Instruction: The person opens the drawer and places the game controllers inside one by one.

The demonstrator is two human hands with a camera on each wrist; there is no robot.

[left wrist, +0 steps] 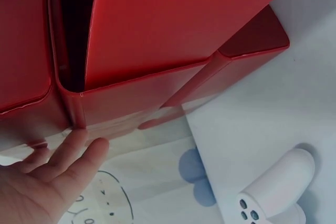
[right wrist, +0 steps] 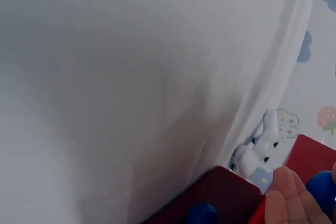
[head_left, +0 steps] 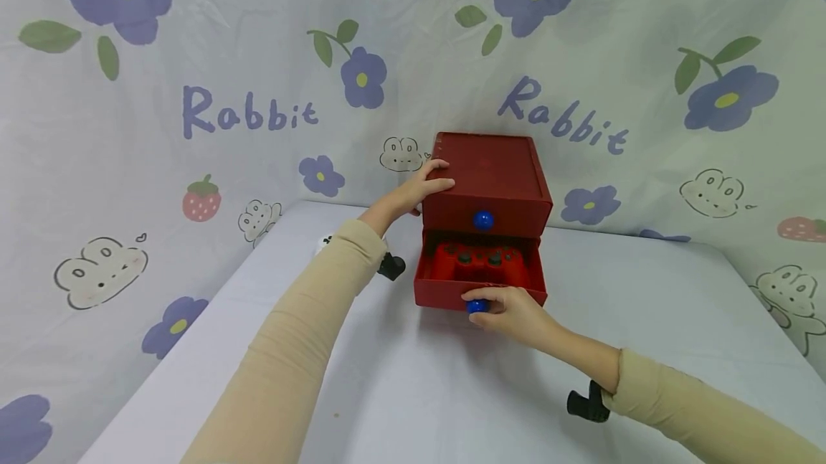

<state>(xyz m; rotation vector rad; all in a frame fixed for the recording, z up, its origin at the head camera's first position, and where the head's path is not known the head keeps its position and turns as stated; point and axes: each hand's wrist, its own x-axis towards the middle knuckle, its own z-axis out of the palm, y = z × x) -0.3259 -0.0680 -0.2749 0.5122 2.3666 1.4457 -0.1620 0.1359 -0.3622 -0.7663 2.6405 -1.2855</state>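
- Head view: your right hand (head_left: pixel 516 317) has the lower blue knob (head_left: pixel 477 305) pinched between thumb and fingers, at the front of the lower drawer (head_left: pixel 442 295).
- Lower drawer juts out of the red box (head_left: pixel 487 166). Red controller (head_left: pixel 480 264) lies inside it, sticks up.
- Upper drawer (head_left: pixel 448 216) sits flush, upper blue knob (head_left: pixel 483 220) free of your hands.
- Your left hand (head_left: pixel 422 188) rests on the box's left edge, fingers spread and fairly straight on the top, not wrapped round anything.
- White controller (head_left: pixel 324 242) on the table (head_left: pixel 645 306), mostly behind your left sleeve (head_left: pixel 310 320). Patterned cloth (head_left: pixel 426 41) stands behind.
- Left wrist view: your left fingers are extended, thumb out of frame, tips at the box edge. White controller lies on the table, well apart from them, cut off by the frame.
- Right wrist view: your right fingers are curled at the lower blue knob, partly cropped. Upper blue knob shows nearby; white controller is beyond, near the cloth.
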